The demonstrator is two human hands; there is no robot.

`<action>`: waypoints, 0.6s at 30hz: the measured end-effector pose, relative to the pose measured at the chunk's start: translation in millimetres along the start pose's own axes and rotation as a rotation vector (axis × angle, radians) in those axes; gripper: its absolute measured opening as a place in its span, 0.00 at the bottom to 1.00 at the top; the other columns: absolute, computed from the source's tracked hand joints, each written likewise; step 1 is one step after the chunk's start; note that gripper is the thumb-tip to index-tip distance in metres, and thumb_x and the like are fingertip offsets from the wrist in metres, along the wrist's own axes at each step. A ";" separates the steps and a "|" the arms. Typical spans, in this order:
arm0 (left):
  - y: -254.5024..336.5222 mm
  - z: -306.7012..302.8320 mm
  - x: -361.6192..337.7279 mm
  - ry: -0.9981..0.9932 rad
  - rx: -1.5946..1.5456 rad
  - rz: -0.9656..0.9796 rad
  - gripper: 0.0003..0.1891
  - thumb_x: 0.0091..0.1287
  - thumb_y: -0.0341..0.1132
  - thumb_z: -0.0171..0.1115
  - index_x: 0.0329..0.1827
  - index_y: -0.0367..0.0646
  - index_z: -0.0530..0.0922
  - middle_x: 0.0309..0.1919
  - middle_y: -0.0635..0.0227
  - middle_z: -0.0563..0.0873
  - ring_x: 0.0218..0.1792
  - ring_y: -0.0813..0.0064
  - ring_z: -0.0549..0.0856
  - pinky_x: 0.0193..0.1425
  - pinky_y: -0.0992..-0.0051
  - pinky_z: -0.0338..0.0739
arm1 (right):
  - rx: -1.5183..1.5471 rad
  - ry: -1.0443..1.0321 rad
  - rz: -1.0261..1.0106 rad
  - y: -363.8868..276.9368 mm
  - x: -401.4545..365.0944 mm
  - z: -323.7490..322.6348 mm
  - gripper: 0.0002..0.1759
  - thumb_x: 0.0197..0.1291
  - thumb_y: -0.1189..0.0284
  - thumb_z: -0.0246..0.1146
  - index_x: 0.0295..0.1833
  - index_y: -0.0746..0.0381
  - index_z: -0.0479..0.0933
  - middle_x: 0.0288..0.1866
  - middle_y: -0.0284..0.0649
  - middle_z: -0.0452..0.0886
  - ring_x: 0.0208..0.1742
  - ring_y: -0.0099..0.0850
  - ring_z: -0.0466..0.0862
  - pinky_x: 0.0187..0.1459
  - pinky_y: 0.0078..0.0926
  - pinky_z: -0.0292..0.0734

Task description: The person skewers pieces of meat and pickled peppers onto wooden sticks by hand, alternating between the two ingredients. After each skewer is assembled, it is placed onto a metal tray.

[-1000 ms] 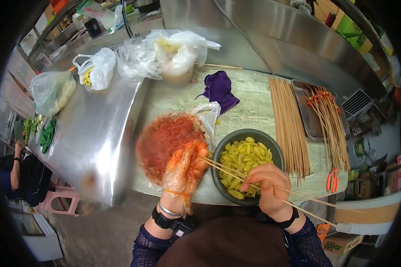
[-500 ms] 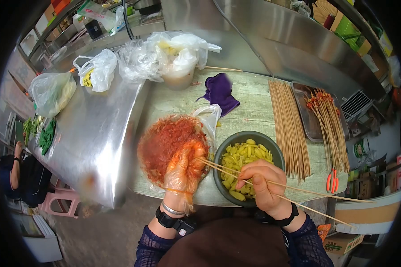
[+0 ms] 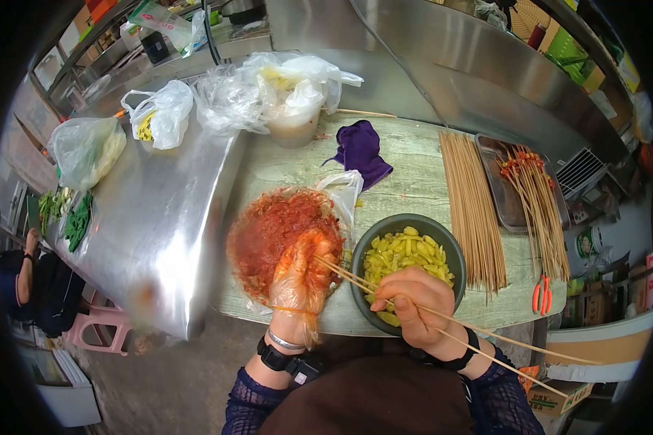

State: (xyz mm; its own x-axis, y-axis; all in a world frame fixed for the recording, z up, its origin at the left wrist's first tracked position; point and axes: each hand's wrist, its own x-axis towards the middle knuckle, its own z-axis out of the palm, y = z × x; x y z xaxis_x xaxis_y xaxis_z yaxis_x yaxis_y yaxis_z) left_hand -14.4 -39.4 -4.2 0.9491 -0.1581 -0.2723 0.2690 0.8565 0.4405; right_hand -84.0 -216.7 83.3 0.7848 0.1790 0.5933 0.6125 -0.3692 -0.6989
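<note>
My left hand (image 3: pixel 299 279), in a clear plastic glove smeared red, is over the bowl of red marinated meat (image 3: pixel 272 225). Its fingers are curled together at the tips of two thin bamboo skewers (image 3: pixel 500 338); what they pinch is mostly hidden, but it looks like red meat. My right hand (image 3: pixel 419 308), bare, is closed around the skewers, whose long ends spread out to the right. Beneath it stands a dark grey bowl (image 3: pixel 458 254) holding yellow-green pickled peppers (image 3: pixel 406 250), partly covered by the hand.
Right of the bowls lie a row of bare skewers (image 3: pixel 475 217), a metal tray (image 3: pixel 490 174) with red-tipped skewers (image 3: pixel 533 188), and a red-handled tool (image 3: pixel 541 295). Behind are a purple cloth (image 3: pixel 359 152) and plastic bags (image 3: pixel 232 101). Another person's arm (image 3: pixel 26 268) shows far left.
My right hand has shifted slightly left and down with the skewers, and their far ends have swung lower. My left hand stays at the skewer tips over the red meat.
</note>
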 end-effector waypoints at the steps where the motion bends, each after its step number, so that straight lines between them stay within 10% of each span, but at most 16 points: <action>1: -0.2 -0.8 -0.5 -0.003 0.009 0.005 0.15 0.72 0.31 0.50 0.58 0.33 0.72 0.49 0.54 0.81 0.47 0.66 0.84 0.47 0.72 0.84 | -0.009 -0.001 0.005 -0.1 -0.2 1.0 0.05 0.60 0.79 0.58 0.39 0.68 0.77 0.35 0.45 0.79 0.29 0.33 0.82 0.28 0.24 0.76; 18: -12.7 11.2 -2.7 0.062 0.257 0.212 0.11 0.72 0.34 0.53 0.50 0.36 0.75 0.39 0.59 0.84 0.34 0.71 0.84 0.35 0.75 0.82 | -0.038 -0.059 -0.092 18.3 4.1 39.9 0.10 0.57 0.77 0.60 0.45 0.65 0.75 0.40 0.42 0.73 0.39 0.39 0.79 0.36 0.31 0.76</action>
State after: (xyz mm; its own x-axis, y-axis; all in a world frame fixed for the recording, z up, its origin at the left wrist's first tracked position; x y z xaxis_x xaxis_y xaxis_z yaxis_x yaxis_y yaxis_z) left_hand -18.6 -55.4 0.5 0.9788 0.0467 -0.1995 0.1070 0.7140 0.6919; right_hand -65.8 -186.3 57.0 0.7305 0.2665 0.6287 0.6788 -0.3832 -0.6263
